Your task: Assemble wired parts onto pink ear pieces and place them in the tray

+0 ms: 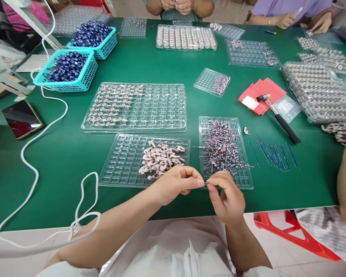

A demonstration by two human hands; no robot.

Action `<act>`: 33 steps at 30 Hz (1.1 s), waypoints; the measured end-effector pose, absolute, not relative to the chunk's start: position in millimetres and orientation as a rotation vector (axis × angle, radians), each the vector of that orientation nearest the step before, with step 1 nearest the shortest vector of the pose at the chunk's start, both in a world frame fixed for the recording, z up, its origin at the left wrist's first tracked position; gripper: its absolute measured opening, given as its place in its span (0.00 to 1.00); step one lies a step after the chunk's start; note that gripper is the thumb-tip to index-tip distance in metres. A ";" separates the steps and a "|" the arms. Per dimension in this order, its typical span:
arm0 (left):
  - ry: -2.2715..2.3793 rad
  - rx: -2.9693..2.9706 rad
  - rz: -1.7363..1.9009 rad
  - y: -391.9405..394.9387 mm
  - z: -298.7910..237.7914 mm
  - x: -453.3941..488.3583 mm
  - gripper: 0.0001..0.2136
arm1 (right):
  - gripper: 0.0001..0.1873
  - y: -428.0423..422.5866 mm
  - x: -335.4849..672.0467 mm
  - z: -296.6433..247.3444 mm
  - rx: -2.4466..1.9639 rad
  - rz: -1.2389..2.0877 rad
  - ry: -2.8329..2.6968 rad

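Note:
My left hand (180,184) and my right hand (227,194) meet at the table's front edge, thumbs and forefingers pinched. Between the fingertips shows a tiny dark wired part (206,183), mostly hidden by them. Just beyond my right hand, a clear tray (246,181) carries a tangled heap of small wired parts (220,144) with thin reddish and dark leads. Behind my left hand, another clear tray (118,159) bears a pile of beige curved earpiece shells (160,157). One loose shell (246,130) lies right of the wired parts.
Farther off, a clear tray (161,104) is partly filled with beige shells. Right lie thin blue strips (276,156), a black-handled hammer (285,125) and red bags (259,92). Left are turquoise baskets (88,73), a phone (22,118) and a white cable (36,173). Co-workers sit opposite and at right.

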State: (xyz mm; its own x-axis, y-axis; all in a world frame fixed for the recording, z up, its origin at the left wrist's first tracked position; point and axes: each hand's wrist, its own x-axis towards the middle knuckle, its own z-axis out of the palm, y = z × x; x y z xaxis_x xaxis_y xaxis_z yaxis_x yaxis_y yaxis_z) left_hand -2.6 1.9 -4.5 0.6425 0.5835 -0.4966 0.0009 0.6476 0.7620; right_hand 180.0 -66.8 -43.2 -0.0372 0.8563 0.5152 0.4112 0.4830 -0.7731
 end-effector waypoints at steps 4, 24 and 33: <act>0.849 0.975 0.411 -0.3 -0.3 -2.5 0.13 | 0.15 -67.9 181.7 -42.7 -1.106 0.668 -1.554; 0.851 1.319 0.571 -6.3 3.4 -1.5 0.11 | 0.10 -70.5 184.7 -42.3 -1.140 0.744 -1.368; 0.886 1.123 0.556 -2.1 3.3 -3.5 0.10 | 0.07 -70.8 186.4 -44.0 -1.204 0.680 -1.303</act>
